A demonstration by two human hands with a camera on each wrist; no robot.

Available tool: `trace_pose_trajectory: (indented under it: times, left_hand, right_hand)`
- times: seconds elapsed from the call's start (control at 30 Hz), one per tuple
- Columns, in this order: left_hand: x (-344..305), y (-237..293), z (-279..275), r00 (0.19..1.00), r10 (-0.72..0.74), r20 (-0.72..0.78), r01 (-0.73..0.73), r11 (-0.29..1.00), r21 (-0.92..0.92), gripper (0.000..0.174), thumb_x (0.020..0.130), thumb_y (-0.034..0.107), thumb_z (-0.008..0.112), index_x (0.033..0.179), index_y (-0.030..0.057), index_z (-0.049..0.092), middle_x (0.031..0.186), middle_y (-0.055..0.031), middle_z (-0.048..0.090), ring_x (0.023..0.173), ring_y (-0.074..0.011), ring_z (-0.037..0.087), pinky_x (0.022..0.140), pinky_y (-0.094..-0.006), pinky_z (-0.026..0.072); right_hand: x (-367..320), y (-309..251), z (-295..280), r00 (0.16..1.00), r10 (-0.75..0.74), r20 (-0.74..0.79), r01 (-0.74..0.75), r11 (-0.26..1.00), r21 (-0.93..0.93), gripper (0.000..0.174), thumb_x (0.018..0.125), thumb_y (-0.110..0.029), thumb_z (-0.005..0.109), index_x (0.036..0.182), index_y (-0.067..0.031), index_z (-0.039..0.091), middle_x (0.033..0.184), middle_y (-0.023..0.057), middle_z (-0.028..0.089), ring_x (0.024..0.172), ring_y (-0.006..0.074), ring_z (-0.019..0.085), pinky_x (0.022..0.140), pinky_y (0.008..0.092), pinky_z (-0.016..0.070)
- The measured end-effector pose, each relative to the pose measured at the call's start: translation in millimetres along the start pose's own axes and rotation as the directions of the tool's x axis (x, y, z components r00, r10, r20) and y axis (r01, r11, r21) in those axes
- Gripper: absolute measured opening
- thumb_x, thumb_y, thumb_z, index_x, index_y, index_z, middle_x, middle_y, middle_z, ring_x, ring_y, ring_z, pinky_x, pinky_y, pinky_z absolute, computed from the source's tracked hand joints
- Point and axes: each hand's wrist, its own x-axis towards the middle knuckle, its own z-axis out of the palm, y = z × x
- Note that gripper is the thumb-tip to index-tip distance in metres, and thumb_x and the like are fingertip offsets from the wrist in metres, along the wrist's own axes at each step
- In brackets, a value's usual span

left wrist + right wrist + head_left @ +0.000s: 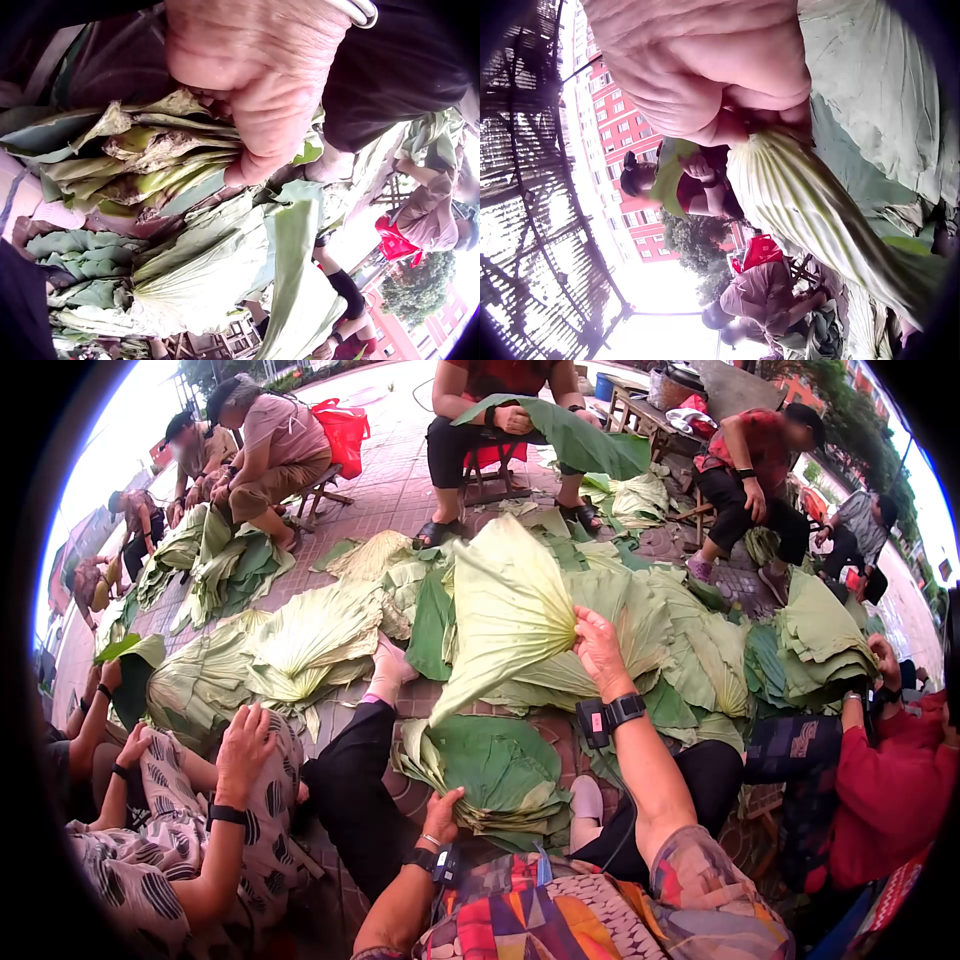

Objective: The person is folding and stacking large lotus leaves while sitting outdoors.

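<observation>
My right hand (600, 645) pinches a large pale green lotus leaf (515, 605) at its gathered centre. The leaf hangs folded to the left of that hand, ribs fanning out, its lower tip reaching the stack below. In the right wrist view the pleated leaf (802, 195) runs down from my fingertips. Between my legs sits a stack of lotus leaves (500, 765), dark green on top. My left hand (440, 816) grips the stack's near left edge. Brown, crumpled leaf edges (157, 157) show beside the thumb in the left wrist view; the other fingers are mostly hidden.
Spread lotus leaves (310, 640) cover the paving ahead, with another pile (820, 640) to the right. People sit close on both sides. Opposite, a seated person holds a dark green leaf (580, 435). A wooden table (650, 420) stands at the back.
</observation>
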Motion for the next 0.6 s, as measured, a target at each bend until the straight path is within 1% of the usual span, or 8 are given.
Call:
trace_pose_trajectory:
  times: [0.1, 0.23, 0.3, 0.33, 0.37, 0.47, 0.53, 0.6]
  left_hand:
    - [2, -2, -2, 1.000, 0.002, -0.002, -0.002, 1.000, 0.009, 0.032, 0.071, 0.004, 0.060, 0.099, 0.0027, 0.046, 0.085, -0.0048, 0.055, 0.076, -0.0179, 0.055, 0.070, -0.0320, 0.0470]
    - [4, -3, -5, 1.000, 0.005, 0.015, -0.005, 1.000, -0.006, 0.030, 0.071, 0.004, 0.060, 0.098, 0.0023, 0.047, 0.085, -0.0051, 0.055, 0.075, -0.0176, 0.055, 0.069, -0.0314, 0.0471]
    - [5, -3, -6, 1.000, 0.003, 0.014, -0.003, 1.000, -0.003, 0.030, 0.071, 0.003, 0.060, 0.098, 0.0026, 0.047, 0.086, -0.0053, 0.055, 0.075, -0.0175, 0.055, 0.069, -0.0314, 0.0472]
    - [4, -3, -5, 1.000, 0.007, 0.005, -0.007, 1.000, 0.005, 0.030, 0.071, 0.003, 0.060, 0.098, 0.0027, 0.047, 0.085, -0.0052, 0.055, 0.075, -0.0173, 0.055, 0.069, -0.0313, 0.0471]
    - [3, -3, -4, 1.000, 0.011, -0.004, -0.011, 1.000, 0.012, 0.030, 0.071, 0.003, 0.060, 0.098, 0.0028, 0.047, 0.085, -0.0051, 0.055, 0.075, -0.0171, 0.055, 0.068, -0.0313, 0.0471]
    - [2, -3, -3, 1.000, 0.016, 0.004, -0.016, 1.000, 0.004, 0.030, 0.071, 0.003, 0.059, 0.098, 0.0032, 0.047, 0.084, -0.0045, 0.055, 0.074, -0.0168, 0.055, 0.067, -0.0311, 0.0469]
    - [2, -4, -5, 1.000, 0.014, 0.003, -0.014, 1.000, 0.014, 0.029, 0.072, 0.004, 0.059, 0.098, 0.0034, 0.046, 0.082, -0.0038, 0.055, 0.073, -0.0166, 0.055, 0.066, -0.0308, 0.0471]
    - [1, -2, 0, 1.000, 0.016, 0.003, -0.016, 1.000, 0.015, 0.028, 0.072, 0.005, 0.059, 0.097, 0.0034, 0.046, 0.082, -0.0036, 0.054, 0.073, -0.0166, 0.055, 0.066, -0.0317, 0.0478]
  right_hand:
    - [15, 14, -42, 0.976, -0.143, -0.163, 0.153, 0.987, 0.051, 0.041, 0.073, 0.001, 0.041, 0.114, 0.0038, 0.038, 0.093, 0.0082, 0.055, 0.072, 0.0143, 0.055, 0.063, 0.0248, 0.0465]
    - [14, 41, -104, 0.910, 0.029, -0.413, 0.015, 0.994, 0.104, 0.033, 0.072, 0.002, 0.043, 0.105, -0.0039, 0.043, 0.092, 0.0100, 0.051, 0.079, 0.0199, 0.052, 0.068, 0.0357, 0.0449]
    - [0, 74, -142, 0.912, -0.255, -0.321, 0.131, 0.923, -0.363, 0.036, 0.071, -0.002, 0.047, 0.106, -0.0067, 0.041, 0.098, 0.0116, 0.047, 0.084, 0.0239, 0.049, 0.069, 0.0447, 0.0418]
    - [-3, 73, -146, 0.815, 0.028, -0.579, -0.116, 0.986, -0.117, 0.036, 0.067, -0.006, 0.052, 0.102, -0.0064, 0.041, 0.101, 0.0102, 0.044, 0.086, 0.0261, 0.046, 0.070, 0.0496, 0.0383]
    - [-10, 81, -145, 0.737, 0.015, -0.676, -0.179, 0.968, -0.173, 0.044, 0.066, -0.008, 0.053, 0.109, -0.0070, 0.041, 0.103, 0.0100, 0.044, 0.088, 0.0276, 0.046, 0.076, 0.0513, 0.0347]
    - [-19, 96, -151, 0.764, 0.046, -0.644, -0.266, 0.931, -0.249, 0.054, 0.066, -0.006, 0.052, 0.118, -0.0055, 0.038, 0.113, 0.0134, 0.044, 0.101, 0.0292, 0.044, 0.084, 0.0469, 0.0328]
    - [-22, 101, -144, 0.788, -0.168, -0.593, -0.281, 0.758, -0.588, 0.058, 0.067, -0.006, 0.052, 0.122, -0.0018, 0.035, 0.119, 0.0175, 0.041, 0.110, 0.0284, 0.040, 0.087, 0.0392, 0.0331]
    - [-28, 85, -106, 0.835, -0.096, -0.541, -0.284, 0.767, -0.575, 0.055, 0.067, -0.007, 0.053, 0.119, 0.0007, 0.037, 0.120, 0.0183, 0.042, 0.110, 0.0270, 0.040, 0.086, 0.0363, 0.0341]
